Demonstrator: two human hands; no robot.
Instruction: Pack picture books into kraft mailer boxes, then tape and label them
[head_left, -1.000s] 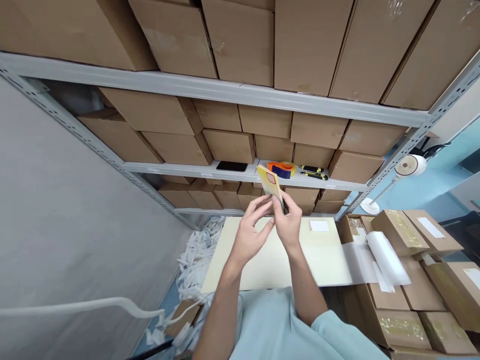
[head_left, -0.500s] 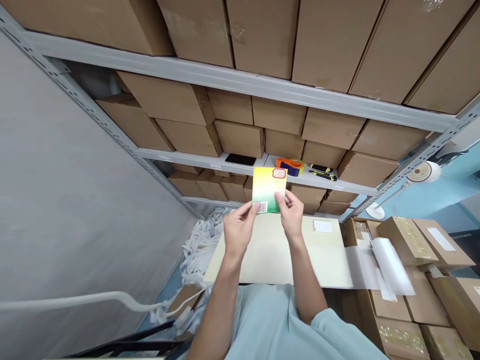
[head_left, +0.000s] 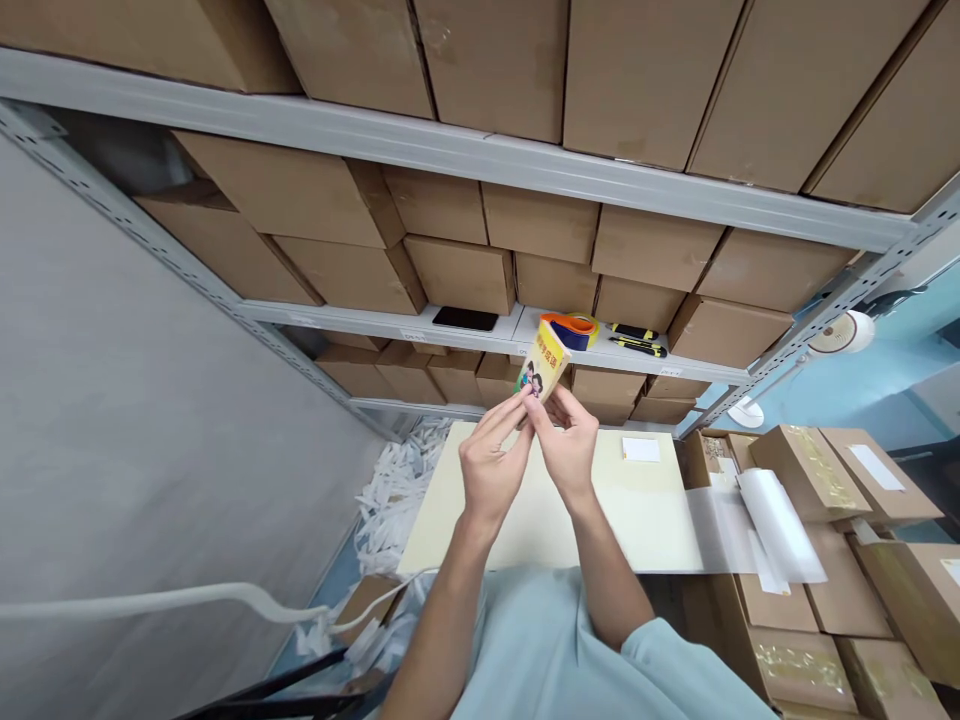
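Both my hands are raised over a pale yellow table top (head_left: 645,515). Between them is a small yellow printed packet (head_left: 542,367), tilted, its front with cartoon figures showing. My left hand (head_left: 491,462) pinches its lower edge with thumb and fingertips. My right hand (head_left: 568,447) grips the same lower edge from the right, fingers pressed together. The packet stands in front of the grey shelf (head_left: 465,335).
Shelves hold many cardboard boxes (head_left: 457,272). On the middle shelf lie a black phone (head_left: 465,319), an orange and blue tape dispenser (head_left: 567,327) and yellow-black cutters (head_left: 636,340). A small white label (head_left: 640,449) lies on the table. Taped boxes (head_left: 817,460) and white plastic bags (head_left: 776,525) sit right; white paper scraps (head_left: 394,495) left.
The packet has been turned in my fingers: edge-on, then flat with its barcode side towards me, now tilted with the cartoon front showing. My hands have come closer together.
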